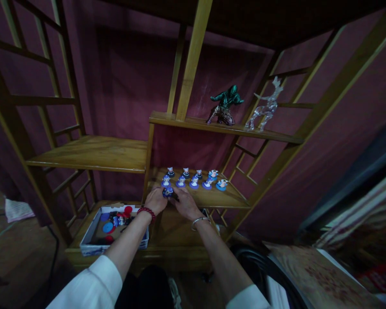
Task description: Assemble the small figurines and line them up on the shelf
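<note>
Both hands meet at the front edge of the middle shelf (pixel 218 197), around a small dark-blue and purple figurine (pixel 168 192). My left hand (pixel 156 201) is closed on its left side. My right hand (pixel 187 203) has its fingers closed near the figurine's right side, by a dark part that is too small to make out. Just behind stand purple-and-white figurines (pixel 194 182) on round purple bases, in a row. Behind those are smaller dark figurines (pixel 186 173), and a blue-based figurine (pixel 221 184) stands at the right end.
An open cardboard box (pixel 93 229) at lower left holds loose figurines and red and blue discs. On the upper shelf stand a green crouching statuette (pixel 227 105) and a clear glass deer (pixel 266 107). A wooden post (pixel 193 60) rises above the shelf. A left shelf (pixel 93 152) juts out.
</note>
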Motion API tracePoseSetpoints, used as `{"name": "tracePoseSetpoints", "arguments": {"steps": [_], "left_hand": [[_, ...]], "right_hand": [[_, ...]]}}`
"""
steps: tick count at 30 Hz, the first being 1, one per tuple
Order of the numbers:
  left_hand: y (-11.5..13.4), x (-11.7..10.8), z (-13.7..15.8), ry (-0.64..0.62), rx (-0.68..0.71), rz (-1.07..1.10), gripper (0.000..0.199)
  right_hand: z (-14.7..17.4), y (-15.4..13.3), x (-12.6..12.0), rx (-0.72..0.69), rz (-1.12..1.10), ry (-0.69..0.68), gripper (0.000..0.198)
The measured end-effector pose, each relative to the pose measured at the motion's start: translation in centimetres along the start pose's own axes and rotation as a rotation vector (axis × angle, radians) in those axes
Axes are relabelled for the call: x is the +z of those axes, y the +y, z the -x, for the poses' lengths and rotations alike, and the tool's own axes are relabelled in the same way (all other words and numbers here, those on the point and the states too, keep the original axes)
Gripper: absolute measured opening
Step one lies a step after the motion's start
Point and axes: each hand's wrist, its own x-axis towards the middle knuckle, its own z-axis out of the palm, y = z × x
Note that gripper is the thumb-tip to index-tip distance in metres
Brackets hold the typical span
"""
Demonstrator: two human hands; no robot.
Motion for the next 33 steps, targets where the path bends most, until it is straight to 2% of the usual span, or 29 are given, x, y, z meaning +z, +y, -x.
{"name": "tracePoseSetpoints", "arguments": {"steps": [19,25,29,33], "left_hand": [[0.4,0.1,-0.1,-0.017,-0.053,-0.014,0.031],[0.6,-0.2,0.2,-0.011,-0.07,0.013,0.032],[1.0,-0.5,0.6,-0.01,-0.074,0.003,0.031],[1.1,-0.6,0.8,0.004,-0.074,-0.001,0.029]], "right_hand": [[-0.3,0.5,0.5,0.004,0.008,-0.023,0.037],[-0.1,0.5,0.2,-0.018,-0.056,0.04,0.041],[-0.1,0.7,0.1,0.024,-0.129,0.087,0.046],[-0.4,0.6,0.4,0.06,-0.075,0.081,0.051]]}}
